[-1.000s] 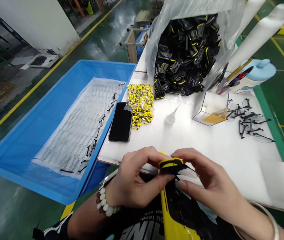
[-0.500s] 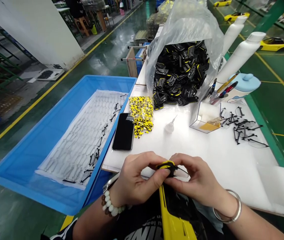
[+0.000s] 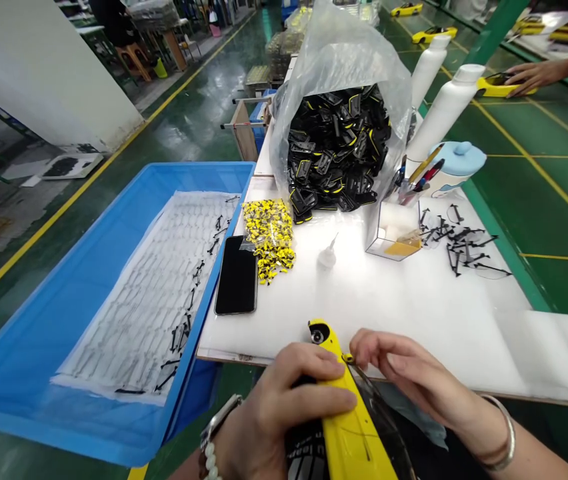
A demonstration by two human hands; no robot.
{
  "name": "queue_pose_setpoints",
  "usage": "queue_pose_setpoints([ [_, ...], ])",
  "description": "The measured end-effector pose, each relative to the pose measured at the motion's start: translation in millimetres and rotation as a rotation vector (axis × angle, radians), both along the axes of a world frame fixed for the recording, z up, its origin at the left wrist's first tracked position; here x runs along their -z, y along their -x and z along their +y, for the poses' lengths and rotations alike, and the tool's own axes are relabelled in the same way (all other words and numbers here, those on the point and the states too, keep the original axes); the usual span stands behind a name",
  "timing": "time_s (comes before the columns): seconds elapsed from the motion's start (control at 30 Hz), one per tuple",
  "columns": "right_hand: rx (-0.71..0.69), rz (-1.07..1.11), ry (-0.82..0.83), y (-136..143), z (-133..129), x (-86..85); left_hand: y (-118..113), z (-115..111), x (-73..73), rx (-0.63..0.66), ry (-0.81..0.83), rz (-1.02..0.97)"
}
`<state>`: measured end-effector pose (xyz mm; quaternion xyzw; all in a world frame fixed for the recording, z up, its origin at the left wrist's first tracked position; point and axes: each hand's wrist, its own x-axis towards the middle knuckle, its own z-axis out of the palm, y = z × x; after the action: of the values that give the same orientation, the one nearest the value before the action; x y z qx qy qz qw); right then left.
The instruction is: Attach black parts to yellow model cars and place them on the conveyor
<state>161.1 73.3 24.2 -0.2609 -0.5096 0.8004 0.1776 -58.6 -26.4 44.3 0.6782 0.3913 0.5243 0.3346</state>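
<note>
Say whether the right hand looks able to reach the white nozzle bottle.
Probably yes: nothing visible stands between the right hand and the nozzle bottle, though that hand is at the yellow car.

L hand (image 3: pixel 299 400) is gripping a yellow car body (image 3: pixel 357 430); R hand (image 3: pixel 414 370) is holding fingertips at a small yellow pc. (image 3: pixel 348 358) on its edge. Phone (image 3: pixel 237 275) is lying btwn. blue tub (image 3: pixel 84 287) & yellow/blk. bits (image 3: pixel 271 230); upper R, co-worker's hand (image 3: pixel 531 77) is touching another yellow car (image 3: pixel 491 89).

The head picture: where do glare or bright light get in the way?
Head view, behind the tub: pale glare on the floor; head view, centre: the white bottle nearly melts into the bright tabletop; head view, below: the car stands out.
</note>
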Motion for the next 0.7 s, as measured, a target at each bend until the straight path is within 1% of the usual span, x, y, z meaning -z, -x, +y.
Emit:
queue_pose_setpoints([
  [0.1, -0.073, 0.073, 0.123, 1.4, -9.7, -6.8, 0.4, -6.7, 7.7, 0.062, -0.068, 0.172],
  [0.23, -0.115, 0.101, 0.344, 9.7, -10.3, -17.9, -3.1, -4.9, 12.0, 0.051, -0.288, 0.286],
  [0.3, -0.114, 0.074, 0.405, 13.4, -7.1, -22.3, -4.4, -2.8, 10.4, 0.028, -0.354, 0.322],
  [0.4, -0.102, 0.004, 0.461, 18.3, -4.1, -27.8, -4.8, -1.9, 6.7, 0.02, -0.381, 0.358],
  [0.57, -0.033, -0.072, 0.613, 25.1, -8.5, -32.3, -4.1, -2.3, 4.9, 0.039, -0.358, 0.364],
  [0.63, -0.007, -0.089, 0.635, 24.5, -9.9, -33.1, -4.1, -2.9, 6.1, 0.016, -0.365, 0.35],
  [0.7, -0.015, -0.084, 0.617, 21.6, -10.3, -34.6, -3.8, -4.7, 8.6, -0.007, -0.366, 0.36],
])
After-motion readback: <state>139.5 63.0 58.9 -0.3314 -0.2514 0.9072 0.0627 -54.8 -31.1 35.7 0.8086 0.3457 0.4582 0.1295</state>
